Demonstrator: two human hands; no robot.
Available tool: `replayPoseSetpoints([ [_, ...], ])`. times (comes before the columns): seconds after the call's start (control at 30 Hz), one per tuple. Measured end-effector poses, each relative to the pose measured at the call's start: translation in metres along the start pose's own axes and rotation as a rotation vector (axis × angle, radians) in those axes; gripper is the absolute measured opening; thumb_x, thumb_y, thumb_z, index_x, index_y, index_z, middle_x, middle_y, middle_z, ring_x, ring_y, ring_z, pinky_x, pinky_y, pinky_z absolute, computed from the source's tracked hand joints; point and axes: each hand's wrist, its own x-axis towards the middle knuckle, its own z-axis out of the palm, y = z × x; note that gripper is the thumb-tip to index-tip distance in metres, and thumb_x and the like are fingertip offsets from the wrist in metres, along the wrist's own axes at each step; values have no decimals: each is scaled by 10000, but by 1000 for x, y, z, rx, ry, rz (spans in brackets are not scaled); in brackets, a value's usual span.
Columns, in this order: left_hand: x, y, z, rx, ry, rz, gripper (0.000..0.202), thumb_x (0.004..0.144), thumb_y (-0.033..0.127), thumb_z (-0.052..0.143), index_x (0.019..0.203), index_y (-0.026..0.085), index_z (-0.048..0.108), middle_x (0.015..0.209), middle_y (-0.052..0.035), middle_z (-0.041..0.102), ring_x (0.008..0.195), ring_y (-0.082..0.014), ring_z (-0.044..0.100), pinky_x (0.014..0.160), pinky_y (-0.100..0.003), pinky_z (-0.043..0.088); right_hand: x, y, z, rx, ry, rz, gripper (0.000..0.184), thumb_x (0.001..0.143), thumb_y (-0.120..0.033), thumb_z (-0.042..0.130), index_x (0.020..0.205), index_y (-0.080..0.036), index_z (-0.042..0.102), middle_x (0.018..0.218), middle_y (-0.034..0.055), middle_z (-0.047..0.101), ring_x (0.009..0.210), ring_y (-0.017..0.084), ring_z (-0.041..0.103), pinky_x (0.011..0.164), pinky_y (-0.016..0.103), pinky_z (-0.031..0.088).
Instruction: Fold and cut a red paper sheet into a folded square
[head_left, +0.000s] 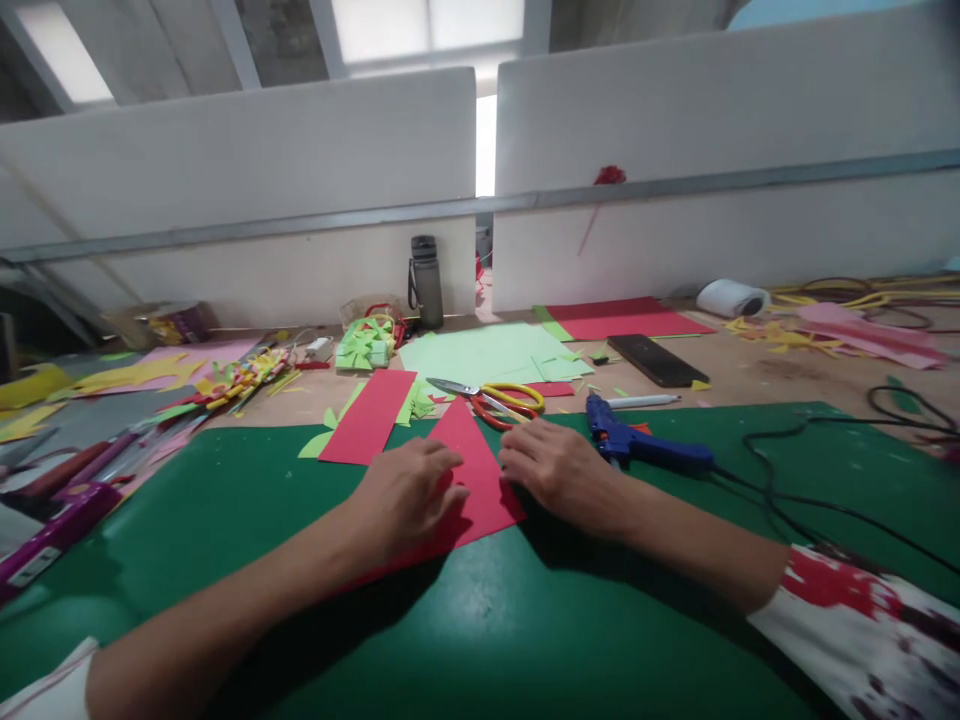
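Observation:
A red sheet of craft paper [480,490] lies on the green cutting mat, narrowing to a point at its far end. My left hand [409,490] rests over its left part, fingers loosely bent and thumb apart, so it is open. At the sheet's right edge, my right hand [559,470] is closed, with bent fingers pressed together on the paper; its fingertips are partly hidden. Just beyond the tip lie scissors [514,400] with yellow and orange handles. A red paper strip [369,415] lies beyond my left hand, over light green pieces.
A blue glue gun [649,445] with a trailing black cord lies right of my right hand. Behind are a pen [643,401], a phone [658,360], pale green sheets [480,352] and a bottle [426,285]. Purple-handled tools [60,535] and paper flowers [247,380] lie left.

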Motion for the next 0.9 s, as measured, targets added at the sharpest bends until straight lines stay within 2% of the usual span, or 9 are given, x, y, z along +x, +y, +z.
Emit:
replayPoseSetpoints([
  [0.07, -4, 5, 5, 7, -56, 48, 166, 838, 283, 569, 926, 168, 651, 965, -77, 663, 890, -229, 608, 745, -321, 488, -9, -6, -5, 40, -8, -123, 251, 947, -252, 439, 790, -156, 609, 797, 59, 627, 749, 161, 536, 705, 298, 412],
  [0.13, -5, 4, 7, 17, -91, 74, 133, 834, 280, 571, 865, 173, 643, 936, -65, 654, 880, -222, 593, 729, -309, 480, -17, -12, -9, 45, -28, -206, 244, 950, -223, 430, 797, -144, 603, 739, 53, 614, 698, 161, 526, 657, 300, 391],
  [0.27, -4, 3, 9, 39, -116, 79, 128, 841, 281, 566, 835, 172, 634, 920, -67, 635, 875, -229, 568, 699, -314, 461, -26, -20, -11, -119, -96, -246, 146, 881, -109, 486, 792, -135, 599, 675, 50, 592, 610, 179, 504, 571, 314, 332],
  [0.37, -4, 7, 9, 47, -119, 74, 213, 867, 356, 553, 830, 163, 635, 906, -80, 626, 869, -238, 557, 700, -325, 448, -26, -23, -10, -180, -113, -240, 118, 838, -75, 505, 785, -145, 584, 680, 46, 579, 593, 187, 495, 535, 311, 298],
  [0.5, -8, 13, 7, 4, -105, 88, 381, 855, 520, 528, 815, 154, 629, 867, -87, 612, 831, -240, 541, 674, -318, 412, -23, -22, -14, -130, -52, -169, 136, 828, -62, 484, 774, -158, 565, 685, 49, 573, 594, 187, 484, 529, 301, 297],
  [0.6, -10, 17, 7, -153, -67, 72, 275, 845, 399, 568, 742, 147, 608, 795, -68, 596, 750, -206, 521, 633, -291, 358, -18, -20, -17, -98, 95, -99, 221, 848, -37, 402, 757, -149, 569, 675, 59, 578, 605, 181, 490, 559, 297, 327],
  [0.7, -8, 20, 8, -326, -31, 38, 218, 849, 248, 519, 661, 148, 563, 678, -18, 545, 629, -139, 468, 590, -258, 313, -14, -19, -17, -34, 216, -61, 278, 853, -21, 348, 774, -130, 590, 684, 76, 599, 631, 186, 519, 591, 303, 359],
  [0.8, -6, 20, 8, -435, -4, -27, 279, 862, 230, 462, 596, 153, 498, 574, 24, 456, 536, -100, 393, 525, -231, 277, -11, -16, -16, 165, 291, 62, 270, 885, -73, 352, 776, -135, 590, 680, 70, 610, 632, 177, 549, 586, 288, 383],
  [0.9, -3, 19, 6, -557, 21, -112, 320, 875, 268, 416, 581, 158, 478, 543, 35, 403, 506, -92, 356, 483, -217, 264, -11, -13, -15, 311, 336, 201, 194, 925, -153, 388, 907, -130, 580, 744, 53, 639, 659, 150, 587, 606, 255, 427],
])
